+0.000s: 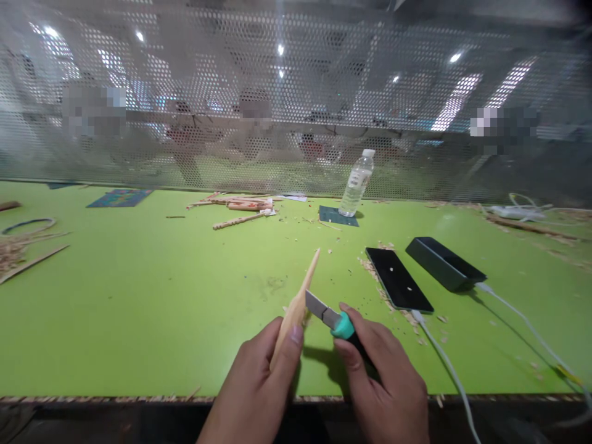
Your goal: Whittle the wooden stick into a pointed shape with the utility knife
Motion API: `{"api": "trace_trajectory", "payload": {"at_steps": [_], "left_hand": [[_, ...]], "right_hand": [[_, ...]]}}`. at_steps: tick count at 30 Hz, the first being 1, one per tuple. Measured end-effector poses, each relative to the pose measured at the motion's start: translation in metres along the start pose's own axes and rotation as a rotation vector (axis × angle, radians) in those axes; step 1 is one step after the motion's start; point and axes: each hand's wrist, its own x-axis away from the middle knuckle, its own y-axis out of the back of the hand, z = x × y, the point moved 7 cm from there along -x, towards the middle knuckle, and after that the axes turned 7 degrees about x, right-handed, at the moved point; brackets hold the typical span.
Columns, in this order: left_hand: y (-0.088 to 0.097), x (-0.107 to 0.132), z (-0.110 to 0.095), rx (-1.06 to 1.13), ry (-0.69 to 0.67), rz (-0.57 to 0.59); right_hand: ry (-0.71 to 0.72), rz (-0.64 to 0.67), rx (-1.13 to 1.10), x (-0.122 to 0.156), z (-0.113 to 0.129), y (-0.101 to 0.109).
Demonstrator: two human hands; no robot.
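My left hand (261, 376) is wrapped round the thick lower part of a pale carved wooden stick (295, 311). Its thin pointed end tilts up and away from me, over the green table. In my right hand (386, 370) is a utility knife (343, 327) with a teal and black handle, the fingers closed round the grip. Its blade touches, or comes very near, the right side of the stick just above my left thumb. My palms hide the lower end of the stick and most of the knife handle.
A black phone (400, 280) and a dark box-shaped device (444, 265), both with white cables, lie on the green table (139, 296) at right. Wood shavings (13, 253) are at left. Carved sticks (245, 203) and a water bottle (357, 185) stand before a perforated screen (277, 92).
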Motion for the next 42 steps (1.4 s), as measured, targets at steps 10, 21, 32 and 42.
{"api": "trace_trajectory", "payload": {"at_steps": [10,21,32,42], "left_hand": [[-0.002,-0.004,-0.002,0.091,0.012,0.039],[0.002,0.004,-0.010,0.057,-0.001,0.048],[0.000,-0.001,-0.007,-0.118,-0.009,-0.030],[-0.001,0.001,-0.001,-0.196,0.023,-0.057]], "right_hand": [[-0.014,0.027,-0.040,0.000,-0.002,-0.002],[0.200,0.151,-0.027,-0.005,0.011,-0.006],[0.188,0.101,0.031,0.000,0.014,-0.006],[0.009,-0.020,0.039,0.003,0.001,-0.002]]}}
